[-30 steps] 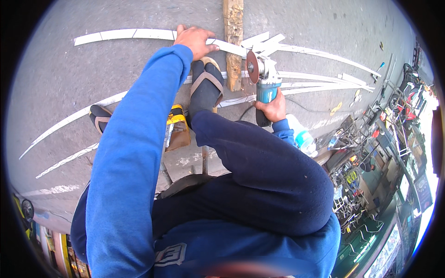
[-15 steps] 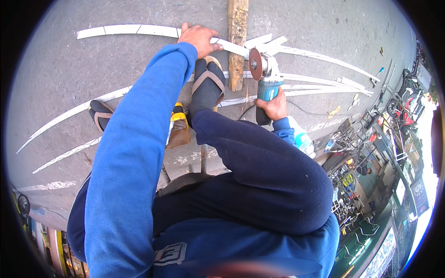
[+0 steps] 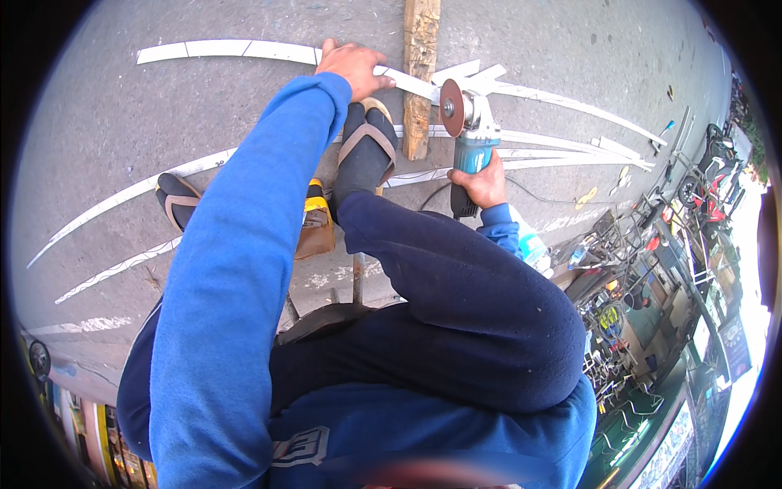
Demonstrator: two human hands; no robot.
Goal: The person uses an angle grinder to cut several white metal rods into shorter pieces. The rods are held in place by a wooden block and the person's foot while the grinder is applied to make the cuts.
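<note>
Head view: person sits low over grey pavement (image 3: pixel 269 122), blue sleeves, dark trousers, sandalled feet out in front.

Left hand (image 3: pixel 352 69), arm stretched forward: grip narrow, fingers over the far edge of a white strip (image 3: pixel 244 50), thumb at the near edge. Strip is long, slightly curved, with dark marks across it. It runs from far left, under the hand, and across a wooden beam (image 3: pixel 420 49) lying lengthwise away from the person. Sandalled foot (image 3: pixel 366 155) is just below that hand; can't tell if the toes touch the strip.

Right hand (image 3: pixel 486 179): grip wrapped round the body of a teal-and-black angle grinder (image 3: pixel 474 155), head pointing away from the person. Reddish-brown disc (image 3: pixel 453 107) stands on edge just right of the beam, near the strip's right end. Can't tell whether disc and strip are in contact.

Around that: short white pieces (image 3: pixel 460 72) crossed behind the grinder head, more long white strips fanned out on both sides. Dark cable (image 3: pixel 538 191) on the pavement right of the grinder. Yellow-and-brown box (image 3: pixel 316 236) between the left sleeve and the knee, partly hidden. Screwdriver (image 3: pixel 668 128) with blue handle farther right, red-and-black motorbike (image 3: pixel 713 183) beyond.
</note>
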